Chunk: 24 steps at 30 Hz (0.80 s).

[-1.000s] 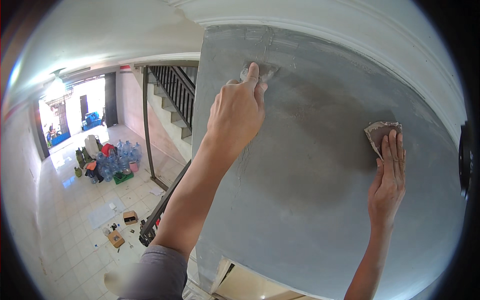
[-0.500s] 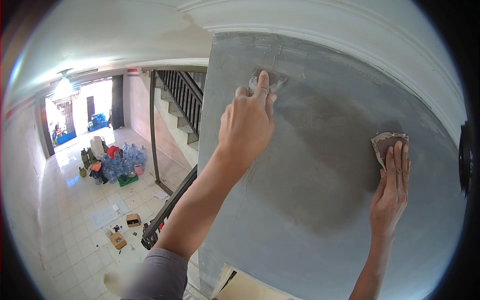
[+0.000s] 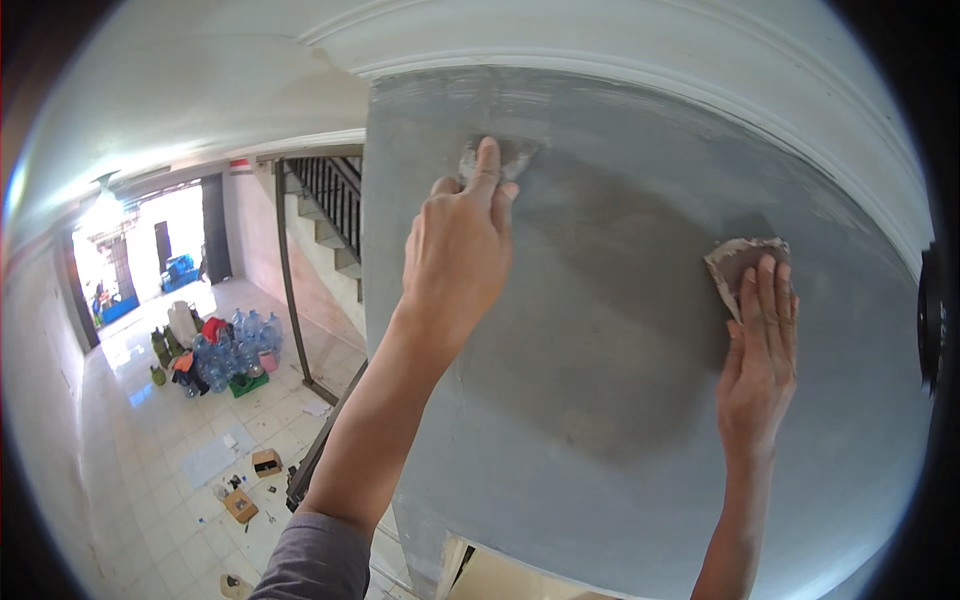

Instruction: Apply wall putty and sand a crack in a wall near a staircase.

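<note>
In front of me is a grey skim-coated wall [image 3: 560,400] with a darker, damp-looking patch in its middle. Near the wall's upper left, my left hand [image 3: 458,245] grips a putty scraper [image 3: 515,155]. The forefinger lies stretched along its blade, which rests on the wall; the handle is hidden in the palm. Further right, my right hand [image 3: 757,365] presses a flat brown plate [image 3: 738,262] with filler-crusted, ragged edges. Its fingers lie straight over the plate, and the thumb is by its lower left edge.
White moulding [image 3: 600,62] runs along the wall's top. Left of the wall are a staircase [image 3: 325,235] and dark railing. On the tiled floor far below stand several water jugs [image 3: 225,355] and open cardboard boxes [image 3: 240,505]. A dark round object [image 3: 932,320] is at the right rim.
The view has shifted, so wall and hands sit further left. Against the wall, the left scraper has slid slightly right, and my right hand has moved a little up with its plate.
</note>
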Available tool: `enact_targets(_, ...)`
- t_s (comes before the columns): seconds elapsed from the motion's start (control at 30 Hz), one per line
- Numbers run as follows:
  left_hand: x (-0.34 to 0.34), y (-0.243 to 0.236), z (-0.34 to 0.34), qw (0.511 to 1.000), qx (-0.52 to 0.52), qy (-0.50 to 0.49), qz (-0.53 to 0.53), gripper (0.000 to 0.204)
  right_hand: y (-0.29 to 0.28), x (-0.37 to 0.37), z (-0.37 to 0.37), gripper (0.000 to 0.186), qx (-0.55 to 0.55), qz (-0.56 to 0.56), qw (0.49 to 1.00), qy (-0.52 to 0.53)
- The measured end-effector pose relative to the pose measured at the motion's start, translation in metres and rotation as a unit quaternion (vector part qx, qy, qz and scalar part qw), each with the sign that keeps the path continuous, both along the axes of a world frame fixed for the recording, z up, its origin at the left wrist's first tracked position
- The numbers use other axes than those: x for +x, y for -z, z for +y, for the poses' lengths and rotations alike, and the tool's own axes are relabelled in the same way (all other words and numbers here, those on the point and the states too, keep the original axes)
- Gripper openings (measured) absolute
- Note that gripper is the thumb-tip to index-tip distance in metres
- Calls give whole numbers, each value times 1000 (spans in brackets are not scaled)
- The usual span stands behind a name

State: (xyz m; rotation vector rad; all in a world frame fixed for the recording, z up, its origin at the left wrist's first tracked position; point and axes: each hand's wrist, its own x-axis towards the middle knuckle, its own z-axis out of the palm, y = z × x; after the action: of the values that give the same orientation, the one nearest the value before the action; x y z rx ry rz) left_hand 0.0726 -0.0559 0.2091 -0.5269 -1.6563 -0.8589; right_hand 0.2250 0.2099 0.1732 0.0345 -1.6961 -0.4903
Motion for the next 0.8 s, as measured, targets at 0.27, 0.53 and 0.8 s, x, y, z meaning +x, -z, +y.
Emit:
enact_targets(0.27, -1, -32, 6, 999, -38, -26, -25, 47, -27, -22, -12, 51, 15, 26, 999, -45)
enact_targets(0.53, -8, -10, 28, 994, -50, 11, 99, 45, -70, -72, -31, 46, 116, -3, 985, -127)
enact_targets(0.8, -7, -9, 53, 993, -63, 44, 93, 44, -54, 26, 134, 43, -151, 283, 946, 32)
